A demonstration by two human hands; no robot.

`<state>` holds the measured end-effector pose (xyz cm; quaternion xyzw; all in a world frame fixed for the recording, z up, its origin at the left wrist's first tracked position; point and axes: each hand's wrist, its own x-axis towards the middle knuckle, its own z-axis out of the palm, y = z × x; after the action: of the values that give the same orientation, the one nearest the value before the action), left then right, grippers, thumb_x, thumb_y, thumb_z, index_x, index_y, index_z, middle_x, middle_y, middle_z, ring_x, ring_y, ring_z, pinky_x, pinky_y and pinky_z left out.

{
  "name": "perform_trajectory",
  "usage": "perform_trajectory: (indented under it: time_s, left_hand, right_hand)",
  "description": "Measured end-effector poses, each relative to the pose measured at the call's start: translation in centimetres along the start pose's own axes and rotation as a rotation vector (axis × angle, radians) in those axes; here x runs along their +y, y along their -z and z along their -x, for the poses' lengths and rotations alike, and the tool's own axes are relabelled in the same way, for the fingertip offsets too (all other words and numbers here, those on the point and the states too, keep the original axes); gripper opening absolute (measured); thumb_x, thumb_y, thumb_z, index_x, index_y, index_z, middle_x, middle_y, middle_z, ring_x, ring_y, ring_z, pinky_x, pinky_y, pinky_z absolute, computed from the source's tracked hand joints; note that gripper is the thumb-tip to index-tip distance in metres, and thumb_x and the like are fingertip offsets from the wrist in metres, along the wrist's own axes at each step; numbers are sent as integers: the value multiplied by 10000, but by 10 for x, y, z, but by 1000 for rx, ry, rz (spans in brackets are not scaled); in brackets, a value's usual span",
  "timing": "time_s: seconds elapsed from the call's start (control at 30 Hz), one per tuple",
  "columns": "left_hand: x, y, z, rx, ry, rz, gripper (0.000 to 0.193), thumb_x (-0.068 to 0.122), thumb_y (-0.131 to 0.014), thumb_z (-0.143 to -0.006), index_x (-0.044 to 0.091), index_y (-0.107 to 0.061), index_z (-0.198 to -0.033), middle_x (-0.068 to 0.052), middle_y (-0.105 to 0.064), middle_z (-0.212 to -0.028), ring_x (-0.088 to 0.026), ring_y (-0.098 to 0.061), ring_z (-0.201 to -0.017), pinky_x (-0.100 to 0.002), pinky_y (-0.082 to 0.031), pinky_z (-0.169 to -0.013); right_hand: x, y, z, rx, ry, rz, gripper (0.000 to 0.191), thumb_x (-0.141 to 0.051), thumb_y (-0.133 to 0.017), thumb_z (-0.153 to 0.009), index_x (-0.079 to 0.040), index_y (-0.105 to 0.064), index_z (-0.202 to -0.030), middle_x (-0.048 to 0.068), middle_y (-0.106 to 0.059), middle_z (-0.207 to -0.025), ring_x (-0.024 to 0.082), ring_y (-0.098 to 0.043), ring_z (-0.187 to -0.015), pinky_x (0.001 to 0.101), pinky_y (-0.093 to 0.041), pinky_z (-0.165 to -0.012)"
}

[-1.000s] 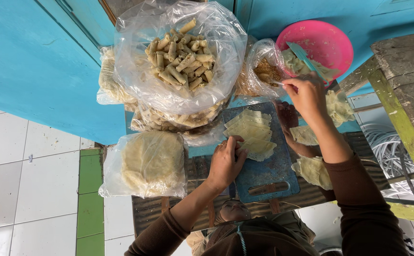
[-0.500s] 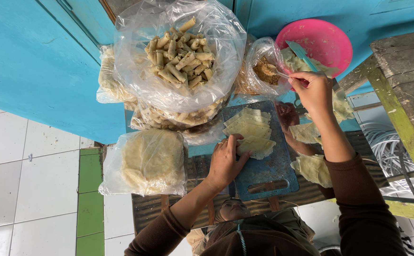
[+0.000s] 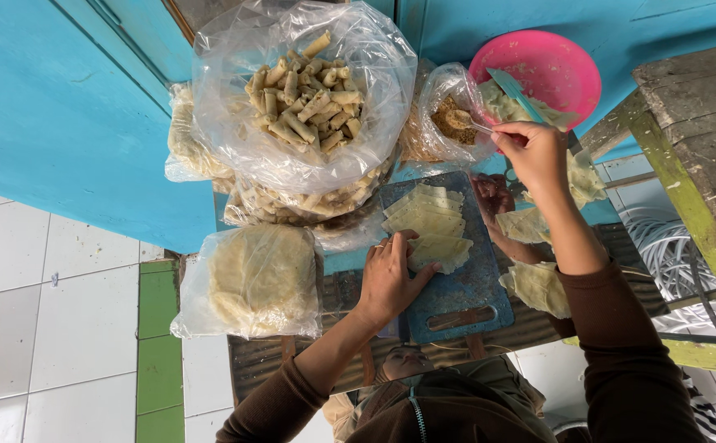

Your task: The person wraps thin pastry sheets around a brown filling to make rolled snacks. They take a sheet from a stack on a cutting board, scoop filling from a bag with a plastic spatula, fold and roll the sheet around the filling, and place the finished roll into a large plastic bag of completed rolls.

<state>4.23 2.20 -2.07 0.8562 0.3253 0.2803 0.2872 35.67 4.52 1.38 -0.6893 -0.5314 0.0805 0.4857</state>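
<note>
Reaching up toward one o'clock, the right hand (image 3: pixel 534 152) pinches a spoon (image 3: pixel 471 123) dipped into the small clear bag of brown filling (image 3: pixel 448 115). The left hand (image 3: pixel 391 275) lies flat and open, fingers touching the pale wrappers (image 3: pixel 427 226) on the blue board (image 3: pixel 464 287). A large clear bag of rolls (image 3: pixel 304 94) sits at eleven o'clock, a pink bowl (image 3: pixel 551 66) at one.

Big clear bag of rolled snacks (image 3: pixel 304 102) on top of a 2nd filled bag (image 3: pixel 308 205). Bag of round flat wrappers (image 3: pixel 251 279) at left, near white floor tiles (image 3: pixel 54 312) w/ green strip (image 3: pixel 157 353). Turquoise wall (image 3: pixel 70 123) behind. Pink bowl (image 3: pixel 551 66) top right; weathered wood bench (image 3: pixel 702 123) far right.
</note>
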Motion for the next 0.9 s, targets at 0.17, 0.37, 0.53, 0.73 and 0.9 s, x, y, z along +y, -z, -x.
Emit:
perform_trajectory:
  time_s: [0.17, 0.37, 0.53, 0.73, 0.9]
  left_hand:
    - [2, -2, 0, 13, 34, 21, 581, 290, -823, -832, 54, -523, -1271, -67, -612, -847, -262, -635, -885, -431, -466, -827]
    - [2, -1, 0, 9, 65, 68, 571, 275, -823, -843, 59, -520, -1276, -54, -595, -824, -258, -629, -865, -428, -455, -821]
    - [3, 0, 1, 14, 65, 72, 598, 244, -814, -812, 59, -505, -1288, -49, -571, -825, -251, -608, -858, -425, -431, -812]
    - [7, -2, 3, 16, 22, -26, 633, 280, -845, -805, 70, -504, -1295, -29, -575, -796, -250, -585, -853, -428, -404, -783]
    - [7, -4, 3, 26, 34, -23, 626, 278, -844, -820, 73, -503, -1304, -20, -579, -801, -252, -585, -865, -429, -409, -789]
  right_hand:
    - [-8, 26, 28, -109, -26, -118, 187, -112, -786, -975, -20, -782, -1137, 77, -769, -1011, 80, -680, -866, 229, -532, -768]
    - [-15, 38, 115, -347, -359, -347, 229, -125, -762, -894, -41, -788, -1106, 53, -780, -864, 102, -704, -721, 252, -568, -640]
    - [-18, 31, 149, -384, -281, -115, 221, -95, -791, -869, -63, -813, -1087, 28, -768, -847, 103, -613, -688, 250, -494, -616]
    - [-30, 26, 157, -178, 154, 125, 190, -113, -818, -847, -108, -795, -1035, 21, -761, -918, 148, -652, -826, 271, -513, -718]
    - [-37, 27, 162, -94, 370, 286, 184, -89, -824, -825, -112, -793, -1006, 15, -765, -994, 210, -647, -915, 329, -515, -830]
